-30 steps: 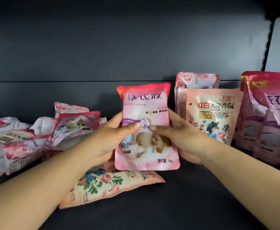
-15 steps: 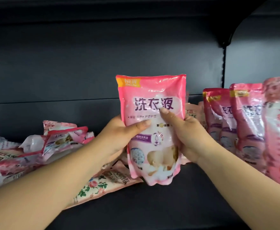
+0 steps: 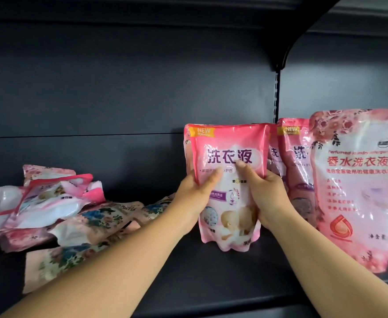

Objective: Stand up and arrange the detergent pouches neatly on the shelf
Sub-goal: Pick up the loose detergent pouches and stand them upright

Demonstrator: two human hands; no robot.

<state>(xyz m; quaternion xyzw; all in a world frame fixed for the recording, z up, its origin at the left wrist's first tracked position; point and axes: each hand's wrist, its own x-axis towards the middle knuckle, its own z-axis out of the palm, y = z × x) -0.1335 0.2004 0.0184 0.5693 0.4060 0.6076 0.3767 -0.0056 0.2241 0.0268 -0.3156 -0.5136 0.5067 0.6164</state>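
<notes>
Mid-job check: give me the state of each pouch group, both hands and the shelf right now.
Pink pouch: upright, base on shelf, gripped by both hands.
Left hand: closed on pink pouch's left edge.
Right hand: closed on its right edge.
Standing pouches: upright in a row.
Pile of pouches: lying flat, jumbled.
Shelf: bare in front.

bare shelf point(image 3: 211, 283) ahead, toppled pouches point(image 3: 57, 210) left

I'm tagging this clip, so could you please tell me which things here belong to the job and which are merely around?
Job: held pink pouch, left hand, right hand, standing pouches, fallen pouches, shelf.
Around: shelf bracket, back panel.
</notes>
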